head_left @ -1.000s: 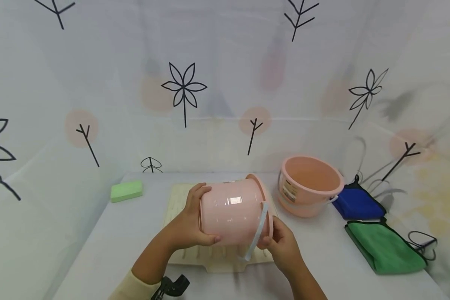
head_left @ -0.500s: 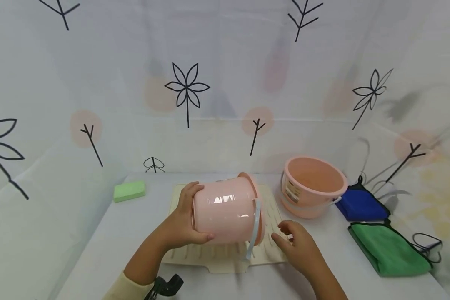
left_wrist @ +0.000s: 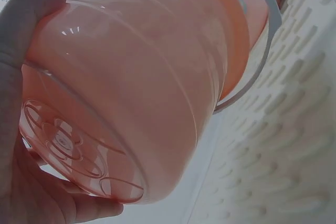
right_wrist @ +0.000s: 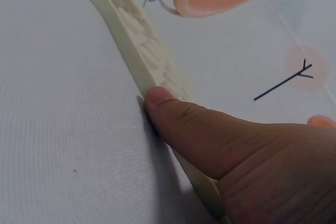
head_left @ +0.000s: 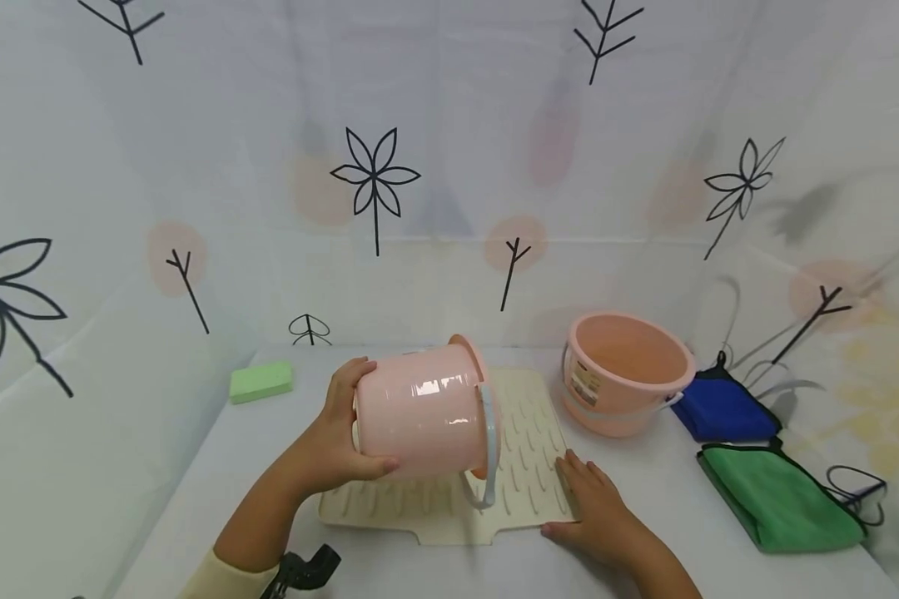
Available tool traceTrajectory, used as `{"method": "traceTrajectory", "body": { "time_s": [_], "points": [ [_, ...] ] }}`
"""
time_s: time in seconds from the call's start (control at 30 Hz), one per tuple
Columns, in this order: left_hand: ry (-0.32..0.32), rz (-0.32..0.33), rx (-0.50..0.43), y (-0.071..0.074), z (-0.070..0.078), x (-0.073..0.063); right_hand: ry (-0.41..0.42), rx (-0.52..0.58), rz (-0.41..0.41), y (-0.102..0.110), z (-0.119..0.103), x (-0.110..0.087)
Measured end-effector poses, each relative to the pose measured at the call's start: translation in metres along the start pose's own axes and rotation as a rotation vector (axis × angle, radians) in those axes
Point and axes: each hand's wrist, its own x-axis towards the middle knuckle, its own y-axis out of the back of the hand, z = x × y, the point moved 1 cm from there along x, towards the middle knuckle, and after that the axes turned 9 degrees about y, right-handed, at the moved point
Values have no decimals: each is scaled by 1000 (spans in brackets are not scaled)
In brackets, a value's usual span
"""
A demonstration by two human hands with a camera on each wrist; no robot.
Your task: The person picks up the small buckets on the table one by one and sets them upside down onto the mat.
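Note:
My left hand [head_left: 337, 441] holds a pink bucket [head_left: 419, 408] by its base end, thumb below and fingers over the top. The bucket lies sideways in the air above a cream ridged draining mat [head_left: 524, 441], its mouth facing right and its pale handle [head_left: 489, 449] hanging down. In the left wrist view, the bucket's base [left_wrist: 68, 140] shows between thumb and fingers. My right hand [head_left: 599, 516] is at the mat's front right corner, fingers extended along the right edge. In the right wrist view, its thumb [right_wrist: 184, 124] touches the mat's edge; its other fingers are hidden there.
A second pink bucket [head_left: 622, 399] stands upright behind the mat to the right. Beside it lie a folded blue cloth [head_left: 727, 408] and a folded green cloth [head_left: 782, 495]. A light green sponge [head_left: 260, 382] lies at the back left, near a patterned curtain [head_left: 434, 283].
My right hand has let go of the bucket's rim and come down to the mat's corner. My left hand has carried the bucket to the left.

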Motion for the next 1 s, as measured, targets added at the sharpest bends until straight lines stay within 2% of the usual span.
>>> {"method": "traceTrajectory", "body": {
  "time_s": [0.13,0.3,0.57,0.77,0.87,1.0],
  "points": [
    [37,12,-6,6,-2,-6,2,-9,6,-2,1,0],
    [54,37,0,16,1,-17,-4,-9,13,-4,3,-1],
    [92,147,114,45,7,-49,-21,5,1,-5,0,4],
    [96,196,177,65,15,-69,-9,-1,0,-3,-3,4],
    [110,196,205,73,22,-73,-1,-3,4,-3,-3,3],
    [171,160,236,80,28,-76,-6,-1,-5,-3,-1,2]
  ]
}}
